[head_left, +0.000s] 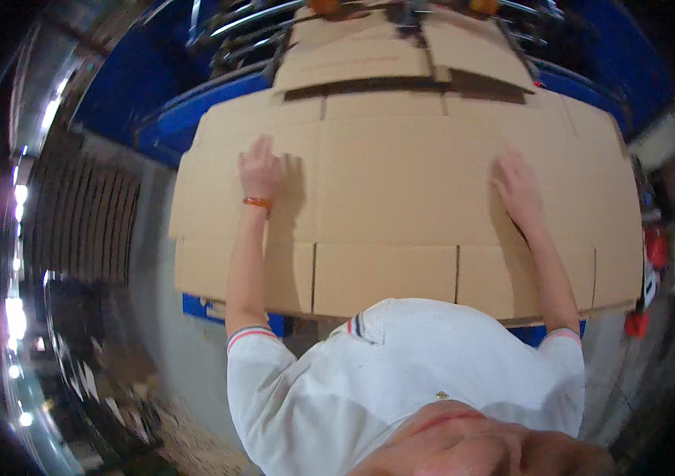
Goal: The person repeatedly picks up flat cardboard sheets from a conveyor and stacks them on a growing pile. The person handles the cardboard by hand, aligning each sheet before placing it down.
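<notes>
A wide, flat brown cardboard box blank [401, 174] lies in front of me, with crease lines across it and slots cut along its near edge. My left hand [259, 168], with an orange band at the wrist, is over its left part, fingers stretched forward and slightly blurred. Over the right part is my right hand [518, 186], its fingers extended and apart. Both hands cast shadows on the board; whether they touch it or hover just above, I cannot tell. Neither hand grips anything.
Beyond the blank, another cardboard piece [349, 55] lies partly in a blue machine [171, 115] with metal rods. A dark stack with ridged edges [87, 214] stands at the left. Red objects [655, 246] sit past the blank's right edge.
</notes>
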Motion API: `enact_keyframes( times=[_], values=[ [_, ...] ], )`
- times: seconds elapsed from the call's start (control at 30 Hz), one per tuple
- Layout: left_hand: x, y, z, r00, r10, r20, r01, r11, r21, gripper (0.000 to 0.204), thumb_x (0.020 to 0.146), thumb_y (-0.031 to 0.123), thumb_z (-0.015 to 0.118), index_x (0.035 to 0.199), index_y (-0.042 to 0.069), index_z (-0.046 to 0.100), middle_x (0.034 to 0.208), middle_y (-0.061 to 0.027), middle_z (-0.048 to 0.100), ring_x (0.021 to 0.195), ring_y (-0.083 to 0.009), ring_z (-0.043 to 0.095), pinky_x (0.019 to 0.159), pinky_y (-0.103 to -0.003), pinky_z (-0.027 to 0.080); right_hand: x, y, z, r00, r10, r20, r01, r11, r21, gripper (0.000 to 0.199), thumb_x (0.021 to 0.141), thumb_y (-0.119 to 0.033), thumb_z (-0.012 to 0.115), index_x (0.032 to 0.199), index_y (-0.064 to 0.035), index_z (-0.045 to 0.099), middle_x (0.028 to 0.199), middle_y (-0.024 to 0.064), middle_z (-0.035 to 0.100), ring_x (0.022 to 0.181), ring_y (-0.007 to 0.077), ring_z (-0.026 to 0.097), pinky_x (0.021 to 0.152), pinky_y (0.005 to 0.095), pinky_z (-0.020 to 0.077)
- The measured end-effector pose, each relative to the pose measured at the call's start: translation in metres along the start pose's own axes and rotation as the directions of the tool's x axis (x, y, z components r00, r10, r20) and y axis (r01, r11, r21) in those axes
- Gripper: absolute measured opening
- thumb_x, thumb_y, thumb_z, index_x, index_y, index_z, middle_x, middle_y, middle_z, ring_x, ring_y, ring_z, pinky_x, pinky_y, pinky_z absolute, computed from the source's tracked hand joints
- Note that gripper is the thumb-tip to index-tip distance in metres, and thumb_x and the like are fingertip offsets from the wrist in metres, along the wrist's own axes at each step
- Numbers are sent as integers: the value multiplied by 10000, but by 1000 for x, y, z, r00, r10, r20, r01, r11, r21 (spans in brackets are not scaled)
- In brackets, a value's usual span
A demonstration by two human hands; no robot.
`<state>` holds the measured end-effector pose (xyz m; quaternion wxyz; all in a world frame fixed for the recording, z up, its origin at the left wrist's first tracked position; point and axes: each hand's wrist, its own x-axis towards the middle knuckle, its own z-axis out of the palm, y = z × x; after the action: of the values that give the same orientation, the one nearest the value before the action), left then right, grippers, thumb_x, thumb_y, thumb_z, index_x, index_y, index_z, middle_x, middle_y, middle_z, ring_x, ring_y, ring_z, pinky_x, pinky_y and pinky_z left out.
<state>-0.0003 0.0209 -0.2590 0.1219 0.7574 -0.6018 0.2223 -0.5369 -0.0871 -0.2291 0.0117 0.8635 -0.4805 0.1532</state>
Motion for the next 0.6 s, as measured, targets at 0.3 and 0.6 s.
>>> enact_keyframes(
  times=[0.3,0.6],
  values=[
    [-85,-200,-29,433,-882,188,828,471,303,504,858,501,558,1189,125,610,1202,-135,607,1124,-294,566,978,-443,399,-66,21,-1,991,126,-53,-124,992,33,432,918,-212,548,1312,-45,486,1415,165,407,1338,333,332,1096,430,286],
    [-74,-192,-83,625,-754,-205,775,565,283,502,751,510,703,1065,122,652,1049,-98,666,969,-277,635,853,-401,440,-68,26,8,982,157,-101,-156,988,15,422,922,-211,538,1309,-49,491,1399,148,433,1321,326,358,1094,424,297]
  ],
)
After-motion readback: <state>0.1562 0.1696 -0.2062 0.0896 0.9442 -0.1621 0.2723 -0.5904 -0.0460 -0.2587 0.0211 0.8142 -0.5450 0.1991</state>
